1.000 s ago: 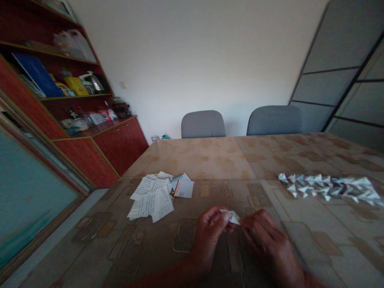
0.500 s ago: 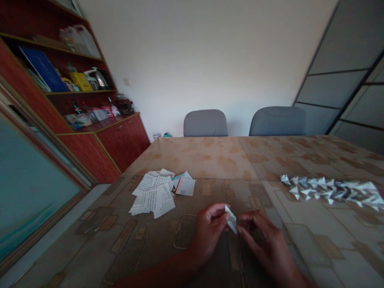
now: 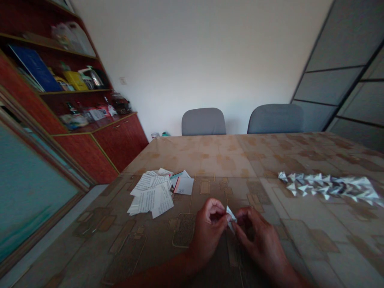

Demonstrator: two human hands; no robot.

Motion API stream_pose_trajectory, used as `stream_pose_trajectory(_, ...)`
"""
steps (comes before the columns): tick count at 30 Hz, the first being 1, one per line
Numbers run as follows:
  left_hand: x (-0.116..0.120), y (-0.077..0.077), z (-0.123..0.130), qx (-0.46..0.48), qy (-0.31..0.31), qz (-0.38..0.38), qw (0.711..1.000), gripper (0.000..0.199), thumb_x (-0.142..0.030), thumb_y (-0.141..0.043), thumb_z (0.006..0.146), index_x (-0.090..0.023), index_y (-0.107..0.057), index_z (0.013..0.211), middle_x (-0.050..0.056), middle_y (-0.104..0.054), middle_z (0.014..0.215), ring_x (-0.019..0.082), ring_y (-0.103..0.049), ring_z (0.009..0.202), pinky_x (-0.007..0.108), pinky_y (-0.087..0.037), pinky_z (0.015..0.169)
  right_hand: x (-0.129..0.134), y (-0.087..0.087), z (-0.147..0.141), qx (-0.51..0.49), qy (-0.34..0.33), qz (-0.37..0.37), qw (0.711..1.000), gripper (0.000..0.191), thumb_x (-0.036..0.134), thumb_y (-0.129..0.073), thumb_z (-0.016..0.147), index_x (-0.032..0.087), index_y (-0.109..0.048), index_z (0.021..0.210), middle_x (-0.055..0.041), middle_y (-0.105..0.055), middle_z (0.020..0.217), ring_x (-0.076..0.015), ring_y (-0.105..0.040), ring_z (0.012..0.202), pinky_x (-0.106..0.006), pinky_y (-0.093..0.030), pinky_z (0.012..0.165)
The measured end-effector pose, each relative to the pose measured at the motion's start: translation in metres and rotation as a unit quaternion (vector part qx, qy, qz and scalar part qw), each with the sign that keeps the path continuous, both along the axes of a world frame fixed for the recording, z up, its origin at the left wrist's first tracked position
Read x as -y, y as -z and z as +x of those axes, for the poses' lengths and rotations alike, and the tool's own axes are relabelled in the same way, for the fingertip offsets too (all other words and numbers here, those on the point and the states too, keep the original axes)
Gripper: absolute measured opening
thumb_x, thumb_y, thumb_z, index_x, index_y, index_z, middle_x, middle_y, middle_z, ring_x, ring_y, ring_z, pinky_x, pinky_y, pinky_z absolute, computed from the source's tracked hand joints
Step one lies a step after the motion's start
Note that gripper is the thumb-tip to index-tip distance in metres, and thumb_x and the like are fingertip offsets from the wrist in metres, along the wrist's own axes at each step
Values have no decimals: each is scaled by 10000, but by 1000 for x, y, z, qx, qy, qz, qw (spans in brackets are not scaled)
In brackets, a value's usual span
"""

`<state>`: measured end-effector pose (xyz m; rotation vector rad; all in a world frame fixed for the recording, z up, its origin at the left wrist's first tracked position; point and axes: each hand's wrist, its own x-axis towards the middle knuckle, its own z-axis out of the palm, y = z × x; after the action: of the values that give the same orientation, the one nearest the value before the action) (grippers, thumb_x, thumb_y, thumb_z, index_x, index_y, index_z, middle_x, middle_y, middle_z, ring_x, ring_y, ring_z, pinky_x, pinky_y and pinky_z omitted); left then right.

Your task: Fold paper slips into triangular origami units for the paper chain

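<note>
A small folded piece of white paper point(image 3: 231, 214) is pinched between the thumb and fingers of my left hand point(image 3: 210, 232), above the near part of the table. My right hand point(image 3: 260, 236) has its thumb and fingers closed on the lower right side of the same paper. Part of the paper is hidden behind the fingertips. To the left lies a loose pile of printed paper pieces point(image 3: 150, 199), with a white and red card-like piece point(image 3: 184, 186) at its right side. Over on the right, several folded paper triangles point(image 3: 325, 186) stand in rows.
The table point(image 3: 216, 156) has a patterned cover. Two grey chairs point(image 3: 204, 121) stand at its far edge, before a white wall. A red-brown cabinet point(image 3: 117, 138) with filled shelves is at the left, and grey panels point(image 3: 333, 84) are at the right.
My right hand has moved left and its fingers have closed on the folded paper, which has turned a little. The camera view has shifted slightly.
</note>
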<state>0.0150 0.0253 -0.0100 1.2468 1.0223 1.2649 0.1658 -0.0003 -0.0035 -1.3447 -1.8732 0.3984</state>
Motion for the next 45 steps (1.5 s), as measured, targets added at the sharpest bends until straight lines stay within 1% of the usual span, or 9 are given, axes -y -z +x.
stream_pose_trajectory(4,2,-4,-1,-19,22,1,1000,31,-183,-634,746,-161,-614,738,13,-635,717,148,-598,676,225,-465,616,0,-3,-1,-35,-14,-2,999,54,231,-513,858,221,-548,817,-3,-620,710,-162,-627,617,-252,-496,570)
stream_pose_trajectory(10,4,-9,-5,-19,31,0,999,144,-261,-611,817,-151,-700,845,52,-699,807,168,-639,710,244,-496,644,3,-14,0,-114,-48,-25,992,88,215,-494,887,226,-565,835,13,-633,720,-135,-630,643,-204,-504,595)
stream_pose_trajectory(14,4,-7,-5,2,46,-3,999,158,-282,-670,785,-150,-699,869,58,-709,830,185,-660,770,256,-510,697,5,-15,1,-135,-55,-33,989,74,235,-528,890,230,-582,841,19,-638,723,-134,-625,655,-198,-506,613)
stream_pose_trajectory(18,4,-6,-3,12,48,-17,999,184,-290,-721,735,-149,-687,847,56,-704,793,191,-659,740,267,-513,681,5,-13,0,-141,-57,-36,988,68,246,-542,885,231,-592,840,14,-651,728,-145,-632,664,-211,-510,618)
stream_pose_trajectory(24,3,-7,-4,12,40,-24,999,131,-249,-695,732,-159,-709,827,66,-721,832,209,-667,795,288,-516,729,4,-9,2,-131,-35,-43,990,92,252,-539,876,234,-600,809,14,-651,698,-153,-636,636,-219,-508,587)
stream_pose_trajectory(29,2,-7,-5,31,41,-42,998,157,-261,-670,750,-159,-721,857,61,-724,830,200,-670,760,284,-522,690,4,-10,8,-120,-60,-53,990,87,236,-543,878,234,-629,867,-6,-688,787,-167,-676,733,-237,-536,662)
stream_pose_trajectory(37,3,-9,-5,35,51,-52,997,207,-295,-677,755,-148,-724,893,73,-734,870,210,-675,807,296,-524,728,3,-12,11,-107,-67,-29,992,100,216,-570,855,229,-666,830,-6,-696,771,-164,-683,711,-234,-545,647)
stream_pose_trajectory(41,3,-12,-5,41,50,-53,997,199,-298,-666,767,-152,-725,889,63,-732,837,196,-668,755,286,-518,698,3,-14,10,-126,-62,-33,990,93,220,-587,840,232,-676,817,-4,-707,770,-164,-687,707,-229,-549,640)
stream_pose_trajectory(45,2,-12,-5,38,47,-57,997,192,-296,-672,760,-151,-726,873,54,-723,796,175,-646,695,271,-504,667,3,-15,9,-153,-54,-60,985,92,241,-585,843,229,-673,816,0,-706,758,-166,-683,713,-225,-544,631)
